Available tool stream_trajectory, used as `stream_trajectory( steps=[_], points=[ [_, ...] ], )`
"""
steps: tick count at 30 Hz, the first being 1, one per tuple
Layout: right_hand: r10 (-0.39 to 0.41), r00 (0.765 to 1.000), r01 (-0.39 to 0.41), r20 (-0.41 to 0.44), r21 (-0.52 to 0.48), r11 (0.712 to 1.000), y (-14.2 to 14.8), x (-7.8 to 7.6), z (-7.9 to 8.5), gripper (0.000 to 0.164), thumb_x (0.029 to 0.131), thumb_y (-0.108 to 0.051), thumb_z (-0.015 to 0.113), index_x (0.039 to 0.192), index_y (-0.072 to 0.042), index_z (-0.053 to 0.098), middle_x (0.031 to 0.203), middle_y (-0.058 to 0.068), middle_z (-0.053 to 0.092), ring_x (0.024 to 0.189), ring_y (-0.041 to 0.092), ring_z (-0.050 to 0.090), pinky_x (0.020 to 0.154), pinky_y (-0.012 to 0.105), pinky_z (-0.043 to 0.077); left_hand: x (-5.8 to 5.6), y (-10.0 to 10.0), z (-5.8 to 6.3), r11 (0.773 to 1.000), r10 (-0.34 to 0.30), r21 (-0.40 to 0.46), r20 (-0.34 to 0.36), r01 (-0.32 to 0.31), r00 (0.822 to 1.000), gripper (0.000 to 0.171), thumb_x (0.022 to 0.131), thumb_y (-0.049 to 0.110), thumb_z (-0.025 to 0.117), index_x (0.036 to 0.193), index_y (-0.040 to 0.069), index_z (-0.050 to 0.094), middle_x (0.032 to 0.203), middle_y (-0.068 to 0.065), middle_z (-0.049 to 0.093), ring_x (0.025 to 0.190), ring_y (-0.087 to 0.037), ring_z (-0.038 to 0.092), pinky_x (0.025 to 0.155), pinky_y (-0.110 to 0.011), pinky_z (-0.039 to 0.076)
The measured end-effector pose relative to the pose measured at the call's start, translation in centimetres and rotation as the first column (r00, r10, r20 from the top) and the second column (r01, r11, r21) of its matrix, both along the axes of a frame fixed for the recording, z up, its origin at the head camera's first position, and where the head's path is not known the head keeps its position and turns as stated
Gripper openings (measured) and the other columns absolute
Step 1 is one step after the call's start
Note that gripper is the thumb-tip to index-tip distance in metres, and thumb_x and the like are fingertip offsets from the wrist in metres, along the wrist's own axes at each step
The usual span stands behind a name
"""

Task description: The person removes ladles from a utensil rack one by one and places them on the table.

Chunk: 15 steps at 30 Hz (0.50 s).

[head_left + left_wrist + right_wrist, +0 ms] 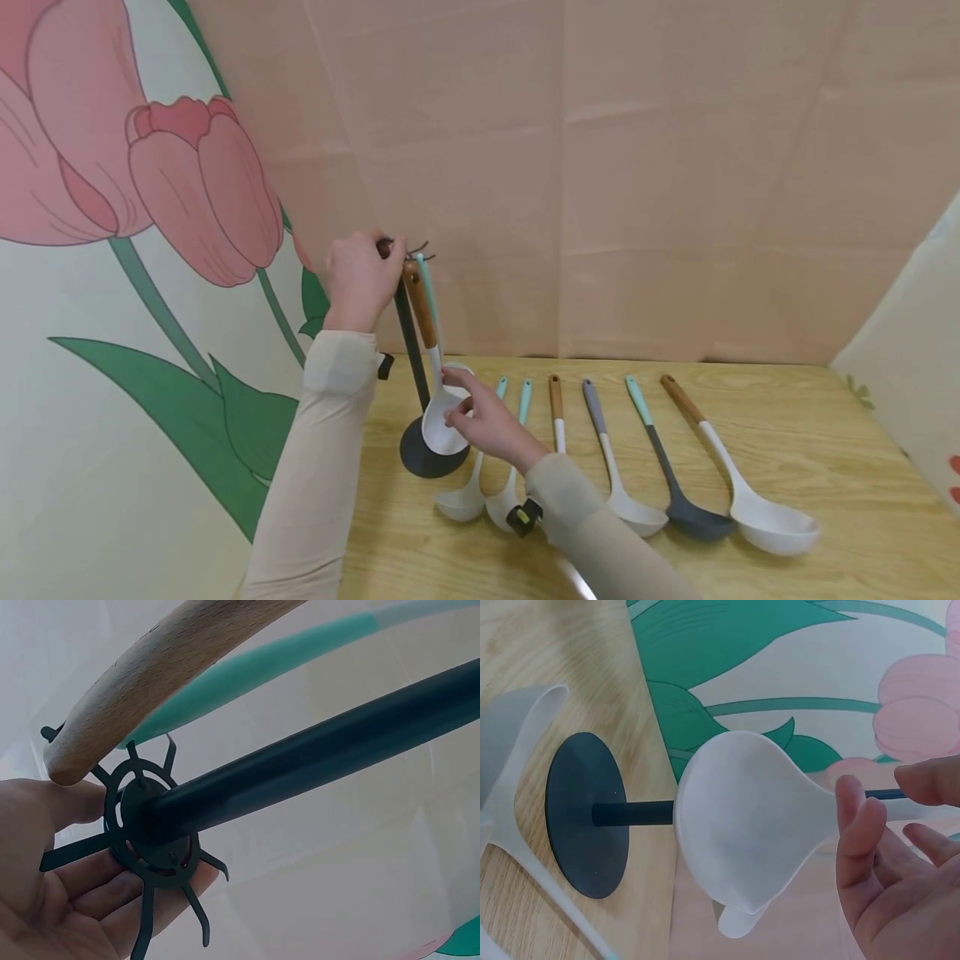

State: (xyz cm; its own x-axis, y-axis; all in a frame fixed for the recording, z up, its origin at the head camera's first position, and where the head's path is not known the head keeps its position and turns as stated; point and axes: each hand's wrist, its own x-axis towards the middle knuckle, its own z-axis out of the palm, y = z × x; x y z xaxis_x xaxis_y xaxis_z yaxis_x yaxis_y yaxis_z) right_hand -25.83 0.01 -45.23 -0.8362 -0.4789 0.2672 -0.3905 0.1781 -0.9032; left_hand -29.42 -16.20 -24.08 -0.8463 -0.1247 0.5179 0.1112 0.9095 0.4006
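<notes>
Now we're at the hanging step, seemingly: left hand (358,279) pinching the top of the black metal hook stand (413,350), right hand (489,422), fingers parted, beside the white, wooden-handled ladle (435,430) at its hooks; next probably calls for drawing clear.

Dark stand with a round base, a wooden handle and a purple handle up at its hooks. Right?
Purple is wrong: it's a mint-green handle next to the wooden handle at the hooks, as the left wrist view shows. The dark stand with its round base is as you said.
</notes>
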Motion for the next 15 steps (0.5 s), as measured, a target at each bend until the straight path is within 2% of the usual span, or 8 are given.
stream_trajectory(
  steps=[3, 10, 15],
  points=[
    [-0.011, 1.000, 0.011, -0.004, -0.011, 1.000, -0.21, 0.04, 0.01, 0.061, 0.096, -0.003, 0.059, 0.152, -0.015, 0.037, 0.146, 0.013, 0.050, 0.083, 0.017, 0.063, 0.062, 0.030, 0.054, 0.00, -0.01, 0.00, 1.000, -0.004, -0.002, 0.002, 0.004, 1.000, 0.041, 0.101, 0.040, 0.052, 0.099, 0.005, 0.074, 0.094, -0.013, 0.073, 0.092, -0.032, 0.060, 0.087, -0.046, 0.045],
    [-0.049, 0.998, 0.049, 0.029, -0.015, 0.999, -0.68, 0.28, -0.06, 0.050, 0.101, -0.022, 0.059, 0.149, -0.015, 0.043, 0.137, 0.009, 0.056, 0.081, 0.017, 0.063, 0.065, 0.033, 0.054, -0.02, -0.05, 0.00, 1.000, -0.002, -0.013, -0.007, 0.002, 1.000, 0.041, 0.101, 0.039, 0.052, 0.094, 0.005, 0.073, 0.090, -0.012, 0.072, 0.088, -0.031, 0.060, 0.085, -0.045, 0.045],
    [-0.086, 0.996, 0.086, -0.011, -0.022, 0.996, -0.91, 0.26, -0.29, 0.039, 0.102, -0.023, 0.059, 0.138, -0.009, 0.054, 0.127, 0.011, 0.061, 0.076, 0.014, 0.062, 0.066, 0.032, 0.054, 0.14, -0.05, 0.18, 1.000, -0.007, -0.020, -0.011, 0.007, 1.000, 0.041, 0.101, 0.040, 0.052, 0.096, 0.005, 0.073, 0.091, -0.013, 0.073, 0.089, -0.032, 0.061, 0.087, -0.046, 0.045]
  ],
)
